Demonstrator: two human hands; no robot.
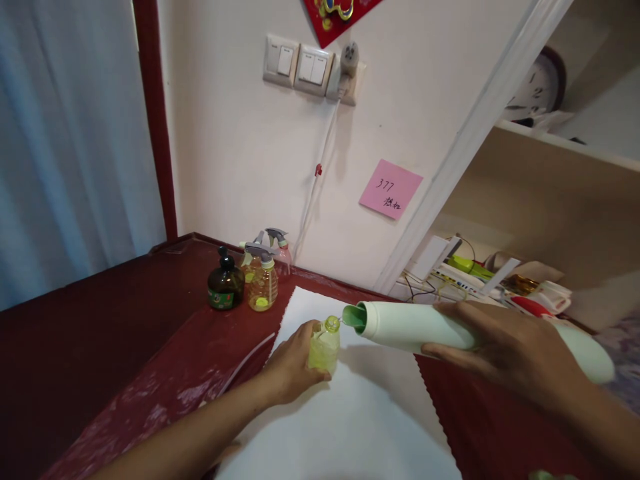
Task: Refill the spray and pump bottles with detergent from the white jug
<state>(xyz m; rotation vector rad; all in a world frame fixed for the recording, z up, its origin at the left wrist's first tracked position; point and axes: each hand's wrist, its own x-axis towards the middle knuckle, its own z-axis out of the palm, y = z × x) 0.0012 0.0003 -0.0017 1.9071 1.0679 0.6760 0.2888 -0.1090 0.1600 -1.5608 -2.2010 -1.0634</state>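
Observation:
My left hand [293, 363] is wrapped round a small clear yellow-green bottle [325, 347] that stands upright and uncapped on a white cloth [360, 427]. My right hand [505, 350] grips a long pale green flask [430, 327], held nearly level with its open green mouth right beside the small bottle's neck.
A dark brown round bottle [226, 283] and a few spray bottles [263, 280] stand at the back of the dark red table [100, 347] by the wall. A shelf nook [480, 273] to the right holds cables, boxes and clutter. A white cord [315, 187] hangs from a socket.

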